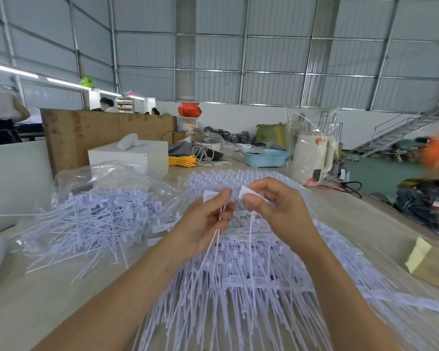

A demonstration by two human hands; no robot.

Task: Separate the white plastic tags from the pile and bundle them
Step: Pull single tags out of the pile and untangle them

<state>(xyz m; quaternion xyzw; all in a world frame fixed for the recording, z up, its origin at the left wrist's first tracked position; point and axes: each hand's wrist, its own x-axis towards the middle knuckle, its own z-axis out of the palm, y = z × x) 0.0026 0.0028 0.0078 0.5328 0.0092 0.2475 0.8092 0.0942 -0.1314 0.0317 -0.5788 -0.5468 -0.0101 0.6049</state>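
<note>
The left hand (pixel 208 219) has its fingers curled around a few white plastic tags (pixel 211 196); their flat heads stand up above the thumb and their thin tails hang down below the palm. The right hand (pixel 276 211), just beside it, pinches one more tag (pixel 246 192) by the head between thumb and forefinger, and its tail drops straight down. Both hands hover above the big pile (pixel 251 287) of tags, which lies on the counter (pixel 36 305) directly under them and spreads toward the person.

To do this step well, I think the right hand should lay the head of its tag flat against the heads in the left hand, at the same height, so the tails fall parallel. The left thumb should open only a little to accept it; otherwise the tags already gathered may slip. Pulling one tag slowly from the pile helps, because the long tails catch each other easily.

To the left of the left hand, a clear plastic bag (pixel 99 173) lies open with loose tags (pixel 99 219) spilling out of it, mixed in all directions. Far beyond the right hand stands a light blue basket (pixel 265 158); what is inside I cannot tell. Beyond the left hand is a white box (pixel 137 155) with a pale object on top.
</note>
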